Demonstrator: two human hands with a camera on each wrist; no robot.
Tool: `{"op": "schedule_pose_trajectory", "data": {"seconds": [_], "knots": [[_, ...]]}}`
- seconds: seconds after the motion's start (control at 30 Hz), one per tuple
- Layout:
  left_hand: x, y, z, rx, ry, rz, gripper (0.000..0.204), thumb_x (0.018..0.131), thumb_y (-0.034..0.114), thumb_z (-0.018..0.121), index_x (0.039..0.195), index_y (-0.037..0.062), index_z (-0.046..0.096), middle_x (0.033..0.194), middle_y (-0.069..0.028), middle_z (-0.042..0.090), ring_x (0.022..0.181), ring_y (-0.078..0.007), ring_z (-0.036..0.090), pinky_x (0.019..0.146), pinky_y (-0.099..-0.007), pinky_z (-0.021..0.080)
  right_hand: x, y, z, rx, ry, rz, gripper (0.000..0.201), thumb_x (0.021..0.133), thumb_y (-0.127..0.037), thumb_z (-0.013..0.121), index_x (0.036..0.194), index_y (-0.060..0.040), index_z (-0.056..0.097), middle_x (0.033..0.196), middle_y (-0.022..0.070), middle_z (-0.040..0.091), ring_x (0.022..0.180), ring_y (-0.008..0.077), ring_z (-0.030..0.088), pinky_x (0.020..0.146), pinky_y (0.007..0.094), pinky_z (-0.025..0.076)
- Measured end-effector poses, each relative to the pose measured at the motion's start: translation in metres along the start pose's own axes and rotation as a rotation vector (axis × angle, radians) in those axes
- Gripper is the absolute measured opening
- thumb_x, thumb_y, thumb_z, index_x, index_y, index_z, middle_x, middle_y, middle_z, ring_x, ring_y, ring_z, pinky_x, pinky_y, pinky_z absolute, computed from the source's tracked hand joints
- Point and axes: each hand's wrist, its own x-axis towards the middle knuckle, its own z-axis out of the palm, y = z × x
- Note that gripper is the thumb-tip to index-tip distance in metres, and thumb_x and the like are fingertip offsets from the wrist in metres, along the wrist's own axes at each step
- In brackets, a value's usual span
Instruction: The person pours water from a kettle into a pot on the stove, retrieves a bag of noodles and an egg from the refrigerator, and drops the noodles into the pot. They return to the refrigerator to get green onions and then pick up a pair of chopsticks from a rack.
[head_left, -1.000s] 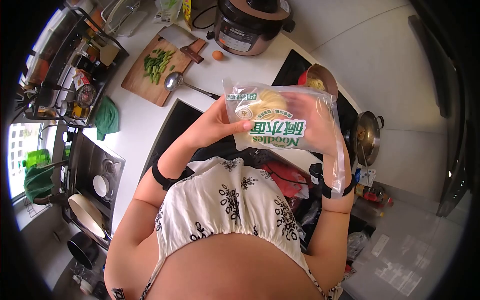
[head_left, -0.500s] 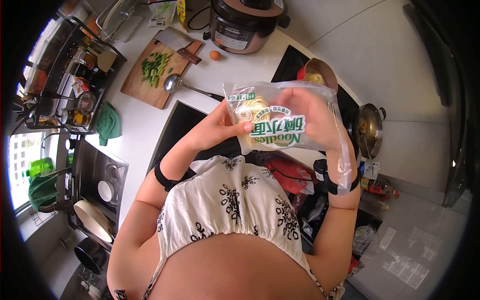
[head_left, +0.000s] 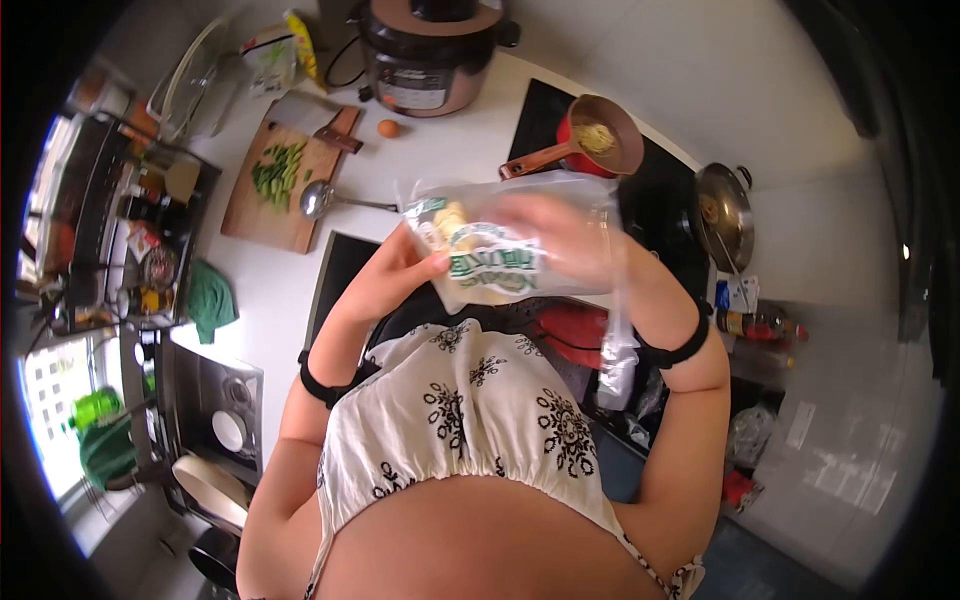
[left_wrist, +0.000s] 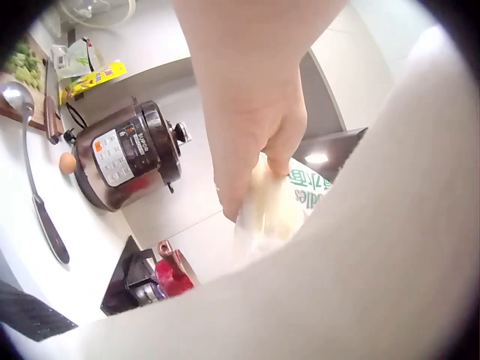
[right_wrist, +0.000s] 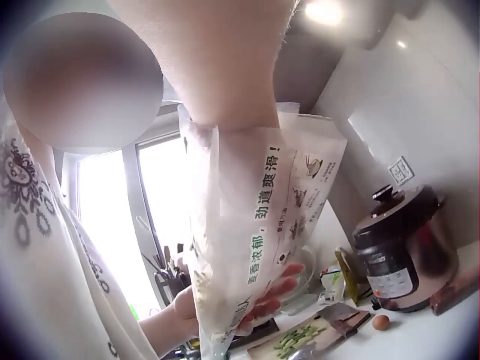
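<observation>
- The noodle bag [head_left: 490, 275] is held up above the counter's front edge, near the person's torso, its green-lettered face upward.
- The left hand [head_left: 402, 270] clamps the bag at the end holding the noodles, thumb on the printed face and fingers behind.
- The right hand [head_left: 560, 238] is inside the bag, the clear plastic sleeving its wrist; its fingers point toward the noodles (motion blurs them, so I cannot tell whether they pinch anything).
- Inside the bag, pale noodles [head_left: 453, 224] sit just beside the left thumb.
- Beyond the bag, a red pot [head_left: 573, 131] with a wooden handle stands on the hob, yellowish noodles in it.
- To its right, a metal wok [head_left: 738, 190] contains some brownish food.
- A white bowl [head_left: 228, 431] is in the sink [head_left: 197, 378].
- On the chopping board [head_left: 285, 228] lie cut greens [head_left: 278, 172] and a cleaver [head_left: 297, 114].
</observation>
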Motion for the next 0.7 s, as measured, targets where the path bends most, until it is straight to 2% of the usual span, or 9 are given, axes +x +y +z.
{"op": "schedule_pose_trajectory", "data": {"seconds": [0.1,0.17,0.2,0.27,0.3,0.5,0.63,0.67,0.7], "knots": [[-0.006,-0.014,-0.012,0.027,0.005,-0.068,0.05,0.098,0.019,0.05,0.139,-0.0029,0.031,0.131,-0.0088,0.05,0.12,-0.0154,0.046,0.103,-0.0321,0.035,0.032,0.035,-0.01,-0.269,-0.097,-0.192,0.032,0.094,-0.01,0.047,0.123,0.0033,0.049,0.116,0.0105,0.058,0.109,0.0164,0.057,0.095,0.0303,0.045],[-0.007,-0.019,-0.019,0.027,-0.01,-0.065,0.05,0.098,0.02,0.05,0.138,-0.0029,0.031,0.131,-0.0086,0.049,0.12,-0.0154,0.046,0.104,-0.0322,0.035,0.047,0.05,0.005,0.15,0.224,0.037,0.033,0.096,-0.013,0.044,0.125,0.0027,0.048,0.113,0.0113,0.059,0.106,0.0166,0.059,0.093,0.0302,0.047],[-0.008,-0.021,-0.021,0.021,-0.014,-0.058,0.05,0.098,0.021,0.049,0.138,-0.003,0.032,0.132,-0.0084,0.049,0.121,-0.0154,0.045,0.104,-0.0323,0.034,0.046,0.049,0.006,0.152,0.223,0.034,0.033,0.096,-0.013,0.044,0.125,0.0027,0.048,0.113,0.0113,0.059,0.106,0.0166,0.059,0.093,0.0302,0.047],[-0.011,-0.027,-0.024,0.004,0.02,-0.06,0.051,0.098,0.023,0.049,0.138,-0.0029,0.031,0.131,-0.0079,0.049,0.121,-0.0154,0.045,0.104,-0.0325,0.034,0.038,0.043,0.009,0.349,-0.119,-0.031,0.035,0.096,-0.012,0.045,0.129,0.0021,0.046,0.115,0.0129,0.058,0.106,0.0166,0.059,0.093,0.0314,0.048],[-0.012,-0.027,-0.025,-0.033,0.014,-0.056,0.051,0.098,0.022,0.05,0.138,-0.0025,0.031,0.131,-0.0076,0.049,0.121,-0.0155,0.045,0.104,-0.0328,0.034,0.025,0.037,0.021,-0.198,0.058,-0.085,0.044,0.091,-0.009,0.052,0.133,0.0015,0.042,0.121,0.0143,0.055,0.111,0.0176,0.057,0.096,0.0323,0.046],[-0.01,-0.039,-0.031,-0.061,0.008,-0.004,0.052,0.097,0.022,0.052,0.139,-0.0012,0.031,0.129,-0.0076,0.05,0.121,-0.0163,0.045,0.104,-0.0346,0.034,0.02,0.022,0.007,-0.693,-0.134,-0.371,0.066,0.079,-0.009,0.066,0.136,0.0018,0.036,0.129,0.0137,0.049,0.12,0.0223,0.049,0.103,0.0332,0.037],[-0.012,-0.03,-0.027,-0.111,0.017,-0.029,0.06,0.095,0.027,0.057,0.14,-0.001,0.028,0.132,-0.0074,0.048,0.122,-0.0169,0.044,0.105,-0.0345,0.033,0.009,0.014,0.01,-0.775,-0.14,-0.451,0.069,0.078,-0.013,0.07,0.137,0.0,0.036,0.13,0.0125,0.049,0.12,0.0206,0.049,0.104,0.0329,0.035],[-0.013,-0.029,-0.024,-0.111,0.02,-0.028,0.06,0.095,0.027,0.057,0.14,-0.001,0.028,0.132,-0.0074,0.048,0.122,-0.0169,0.044,0.105,-0.0345,0.033,0.003,0.006,0.021,-0.074,-0.18,-0.211,0.067,0.075,-0.009,0.073,0.133,-0.0011,0.04,0.123,0.0111,0.052,0.116,0.0182,0.05,0.1,0.03,0.039],[-0.014,-0.029,-0.021,-0.031,-0.012,0.025,0.065,0.093,0.028,0.059,0.14,-0.0008,0.026,0.132,-0.0075,0.047,0.122,-0.0168,0.044,0.105,-0.034,0.033,0.003,0.007,0.024,0.273,-0.213,-0.08,0.065,0.074,-0.006,0.074,0.131,-0.0016,0.042,0.119,0.0104,0.054,0.114,0.017,0.051,0.098,0.0286,0.04]]}}
